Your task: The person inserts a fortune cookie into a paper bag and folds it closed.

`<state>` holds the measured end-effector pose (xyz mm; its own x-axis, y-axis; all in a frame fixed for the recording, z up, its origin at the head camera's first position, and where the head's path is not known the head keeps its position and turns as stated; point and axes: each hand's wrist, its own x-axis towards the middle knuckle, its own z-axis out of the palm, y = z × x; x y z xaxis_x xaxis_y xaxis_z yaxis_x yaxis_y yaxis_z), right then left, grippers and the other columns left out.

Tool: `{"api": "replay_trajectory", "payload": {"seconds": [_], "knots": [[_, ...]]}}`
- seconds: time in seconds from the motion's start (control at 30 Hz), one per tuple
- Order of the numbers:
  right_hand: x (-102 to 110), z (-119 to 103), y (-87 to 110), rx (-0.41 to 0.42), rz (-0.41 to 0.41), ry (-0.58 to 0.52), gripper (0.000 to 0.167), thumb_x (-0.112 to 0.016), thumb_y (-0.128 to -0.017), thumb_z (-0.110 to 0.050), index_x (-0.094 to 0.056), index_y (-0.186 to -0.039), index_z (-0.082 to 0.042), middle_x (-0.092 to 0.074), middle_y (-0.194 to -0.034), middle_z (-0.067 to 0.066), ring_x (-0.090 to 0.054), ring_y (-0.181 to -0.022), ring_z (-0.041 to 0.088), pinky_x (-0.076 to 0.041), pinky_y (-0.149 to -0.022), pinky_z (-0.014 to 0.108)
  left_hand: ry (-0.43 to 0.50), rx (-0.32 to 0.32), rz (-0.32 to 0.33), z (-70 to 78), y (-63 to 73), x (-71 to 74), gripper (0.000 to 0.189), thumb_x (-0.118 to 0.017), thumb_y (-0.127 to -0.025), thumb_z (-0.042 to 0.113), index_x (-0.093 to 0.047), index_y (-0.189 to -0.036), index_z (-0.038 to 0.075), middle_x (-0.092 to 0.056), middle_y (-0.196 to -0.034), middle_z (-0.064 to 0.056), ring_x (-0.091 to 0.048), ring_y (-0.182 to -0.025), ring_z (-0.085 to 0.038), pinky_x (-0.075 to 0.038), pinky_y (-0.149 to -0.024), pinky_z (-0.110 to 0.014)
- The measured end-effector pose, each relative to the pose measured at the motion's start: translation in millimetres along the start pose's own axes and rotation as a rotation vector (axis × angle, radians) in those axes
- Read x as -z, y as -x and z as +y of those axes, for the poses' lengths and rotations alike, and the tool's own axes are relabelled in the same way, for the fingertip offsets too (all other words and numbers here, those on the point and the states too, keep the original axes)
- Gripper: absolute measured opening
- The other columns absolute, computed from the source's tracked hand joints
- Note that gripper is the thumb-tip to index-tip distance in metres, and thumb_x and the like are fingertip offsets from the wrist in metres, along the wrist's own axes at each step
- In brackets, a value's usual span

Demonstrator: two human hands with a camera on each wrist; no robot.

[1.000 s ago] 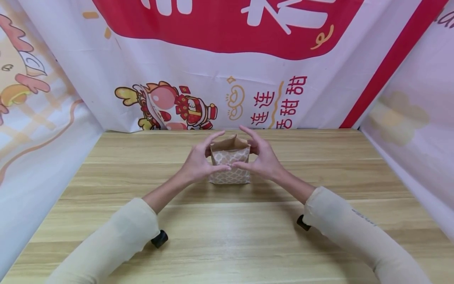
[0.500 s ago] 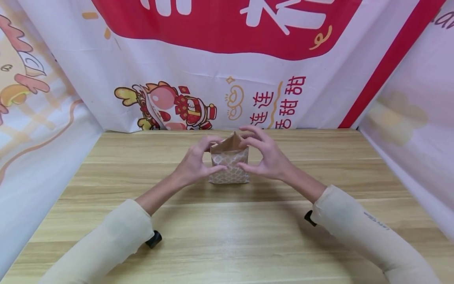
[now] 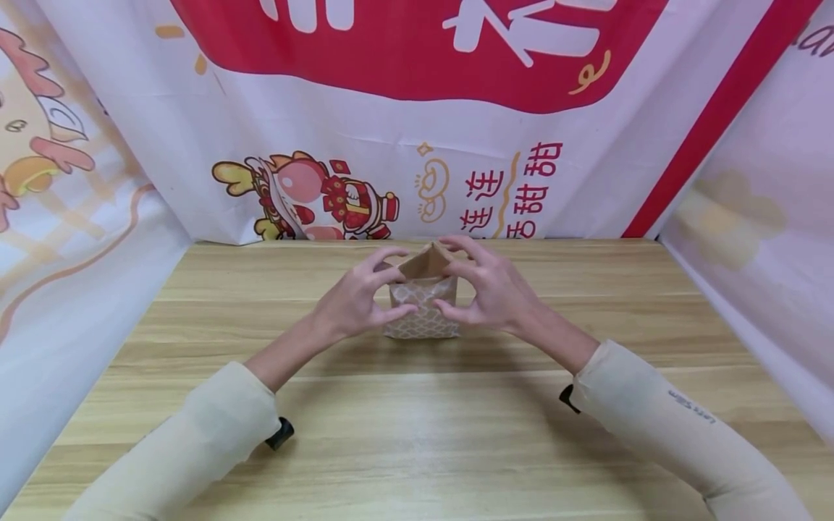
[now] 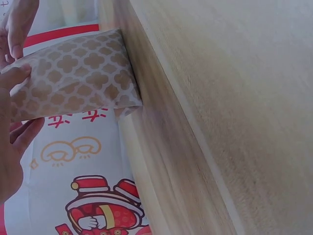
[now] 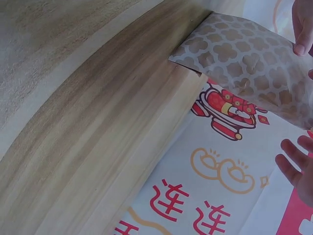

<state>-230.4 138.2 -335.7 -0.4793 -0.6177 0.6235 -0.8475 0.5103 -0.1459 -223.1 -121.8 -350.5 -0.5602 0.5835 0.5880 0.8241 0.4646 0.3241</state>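
A brown paper bag [image 3: 425, 311] with a white lattice pattern stands upright near the table's back edge, its mouth gaping toward the top. My left hand [image 3: 352, 297] holds its left side, thumb across the front and fingers bent at the upper rim. On the other side, my right hand [image 3: 495, 289] has its thumb at the front and its index finger curled at the rim by the mouth. The patterned front of the bag [image 4: 78, 73] fills much of the left wrist view. In the right wrist view, several right-hand fingers [image 5: 296, 164] show beside the bag. The bag's inside is mostly hidden.
The wood-grain table [image 3: 417, 434] extends in front of the bag. A printed white and red cloth [image 3: 365, 116] hangs behind it, with more cloth panels at both sides.
My right hand has shifted slightly right, and its index finger has bent in to the bag's mouth. Left-hand fingers have also curled at the rim. The bag stays in place.
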Motion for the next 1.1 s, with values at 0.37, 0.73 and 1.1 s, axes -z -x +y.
{"api": "replay_trajectory", "payload": {"seconds": [0.37,0.73,1.1], "knots": [[1.2,2.9,-0.4,-0.001,-0.054,0.044,0.04,-0.084,-0.078,-0.04,-0.077,-0.097,-0.006,-0.061,-0.14,0.019,-0.063,-0.121,0.037,-0.056,-0.1,0.049,-0.039,0.055,-0.048,-0.8,0.4,0.6,0.041,-0.089,-0.083,0.022,-0.075,-0.115,0.001,-0.059,-0.14,-0.02,-0.068,-0.112,-0.035,-0.063,-0.085,-0.038],[0.7,5.2,0.6,0.03,-0.041,0.02,0.041,-0.085,-0.077,-0.038,-0.079,-0.103,-0.006,-0.063,-0.138,0.021,-0.064,-0.119,0.038,-0.056,-0.1,0.051,-0.065,0.062,-0.055,1.1,1.2,0.6,0.041,-0.088,-0.084,0.025,-0.075,-0.116,0.002,-0.061,-0.138,-0.021,-0.069,-0.11,-0.036,-0.062,-0.09,-0.042],[0.8,5.2,-0.5,0.014,-0.105,0.065,0.037,-0.085,-0.078,-0.04,-0.079,-0.095,-0.009,-0.06,-0.143,0.019,-0.062,-0.123,0.037,-0.053,-0.105,0.051,-0.055,0.118,-0.105,2.2,-2.8,1.9,0.039,-0.086,-0.085,0.025,-0.075,-0.114,0.0,-0.063,-0.133,-0.018,-0.068,-0.109,-0.032,-0.063,-0.086,-0.038]]}}
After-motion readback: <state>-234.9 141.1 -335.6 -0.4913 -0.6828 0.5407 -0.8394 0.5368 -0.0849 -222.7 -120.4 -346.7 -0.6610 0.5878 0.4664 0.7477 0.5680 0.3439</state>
